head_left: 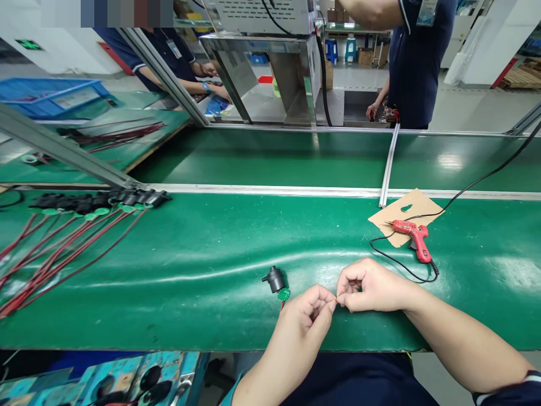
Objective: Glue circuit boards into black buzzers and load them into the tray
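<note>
My left hand [307, 316] and my right hand [367, 286] meet near the front edge of the green bench [203, 265], both with fingers pinched together on a thin wire end between them [337, 299]. Just left of my left hand lies a small black cylindrical part [274, 278] with a round green board [283, 294] and a short red wire that runs under my left fingers.
A red glue gun [413, 237] lies on a cardboard scrap [406, 215] to the right, its black cord looping over the bench. Several black parts with red wires [71, 225] lie at the left. Other people stand beyond a metal machine [270, 67].
</note>
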{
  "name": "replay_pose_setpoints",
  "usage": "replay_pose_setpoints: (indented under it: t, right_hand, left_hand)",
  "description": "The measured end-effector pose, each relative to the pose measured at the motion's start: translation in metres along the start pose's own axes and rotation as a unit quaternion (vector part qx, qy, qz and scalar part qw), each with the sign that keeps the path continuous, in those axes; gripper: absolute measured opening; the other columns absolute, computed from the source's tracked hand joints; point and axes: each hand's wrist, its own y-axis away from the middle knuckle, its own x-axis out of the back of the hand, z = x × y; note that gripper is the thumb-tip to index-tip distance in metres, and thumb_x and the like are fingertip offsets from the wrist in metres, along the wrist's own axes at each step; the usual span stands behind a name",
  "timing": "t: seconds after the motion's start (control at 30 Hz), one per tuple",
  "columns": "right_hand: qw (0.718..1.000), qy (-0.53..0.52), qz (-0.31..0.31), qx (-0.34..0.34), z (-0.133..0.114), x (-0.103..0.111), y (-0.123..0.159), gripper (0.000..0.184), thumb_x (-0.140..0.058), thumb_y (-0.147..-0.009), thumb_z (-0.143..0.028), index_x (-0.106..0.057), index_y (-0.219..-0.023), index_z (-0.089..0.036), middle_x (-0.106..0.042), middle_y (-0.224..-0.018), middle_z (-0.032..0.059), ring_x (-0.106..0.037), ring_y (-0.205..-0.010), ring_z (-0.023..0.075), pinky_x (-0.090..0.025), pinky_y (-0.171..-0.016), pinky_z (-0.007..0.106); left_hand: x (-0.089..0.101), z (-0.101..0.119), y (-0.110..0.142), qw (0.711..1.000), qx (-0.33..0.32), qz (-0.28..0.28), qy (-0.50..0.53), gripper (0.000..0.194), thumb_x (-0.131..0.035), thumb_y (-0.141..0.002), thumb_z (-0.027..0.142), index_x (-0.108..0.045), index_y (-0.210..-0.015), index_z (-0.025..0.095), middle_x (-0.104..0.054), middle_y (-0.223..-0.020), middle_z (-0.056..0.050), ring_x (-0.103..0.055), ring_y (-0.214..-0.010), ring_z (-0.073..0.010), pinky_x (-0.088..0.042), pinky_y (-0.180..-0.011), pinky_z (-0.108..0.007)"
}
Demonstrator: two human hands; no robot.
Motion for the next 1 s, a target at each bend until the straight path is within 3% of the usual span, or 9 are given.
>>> replay_pose_setpoints:
  t: [0.27,0.43,0.57,0.77,1.0]
  right_hand:
    - [1.000,0.018,-0.012,0.000,-0.005,0.008,0.005,0.013,-0.061,-0.071,-0.018,-0.069,-0.081,-0.016,-0.068,-0.066,-0.0010,-0.064,-0.061,0.0134,-0.048,-0.059,0.024]
    - [0.999,0.040,-0.007,-0.004,-0.006,0.006,0.005,0.012,-0.058,-0.066,-0.018,-0.066,-0.074,-0.017,-0.064,-0.064,-0.0034,-0.056,-0.058,0.0102,-0.044,-0.055,0.022]
    - [0.999,-0.001,-0.021,-0.027,-0.005,0.004,0.002,0.010,-0.060,-0.065,-0.019,-0.065,-0.073,-0.017,-0.062,-0.060,-0.0047,-0.053,-0.054,0.0087,-0.041,-0.053,0.021]
    - [0.995,-0.077,-0.041,-0.045,0.000,0.001,-0.001,0.010,-0.062,-0.063,-0.020,-0.065,-0.072,-0.016,-0.064,-0.056,-0.0040,-0.055,-0.049,0.0091,-0.041,-0.051,0.020]
    - [0.995,-0.085,-0.023,-0.045,-0.002,-0.002,-0.001,0.007,-0.065,-0.065,-0.021,-0.064,-0.070,-0.017,-0.062,-0.054,-0.0050,-0.053,-0.048,0.0081,-0.039,-0.050,0.020]
  left_hand:
    - [0.001,0.005,0.000,1.000,-0.004,0.006,-0.010,0.028,-0.047,-0.094,0.039,-0.055,-0.076,0.020,-0.036,-0.062,0.005,-0.029,-0.057,-0.0119,-0.025,-0.053,-0.025]
    - [0.000,0.004,0.001,1.000,-0.008,0.007,-0.003,0.026,-0.049,-0.094,0.037,-0.056,-0.076,0.020,-0.036,-0.060,0.005,-0.029,-0.055,-0.0120,-0.026,-0.052,-0.025]
    - [0.000,0.003,0.004,0.999,-0.027,0.008,-0.026,0.026,-0.047,-0.095,0.036,-0.057,-0.078,0.020,-0.039,-0.060,0.005,-0.032,-0.055,-0.0124,-0.027,-0.053,-0.025]
    - [-0.005,0.001,0.010,0.980,-0.118,0.062,-0.151,0.025,-0.048,-0.098,0.027,-0.061,-0.078,0.021,-0.048,-0.059,0.003,-0.043,-0.054,-0.0129,-0.032,-0.054,-0.026]
    - [-0.009,-0.002,0.013,0.914,-0.256,0.144,-0.280,0.021,-0.050,-0.096,0.011,-0.058,-0.080,0.022,-0.059,-0.064,0.002,-0.057,-0.057,-0.0135,-0.041,-0.060,-0.026]
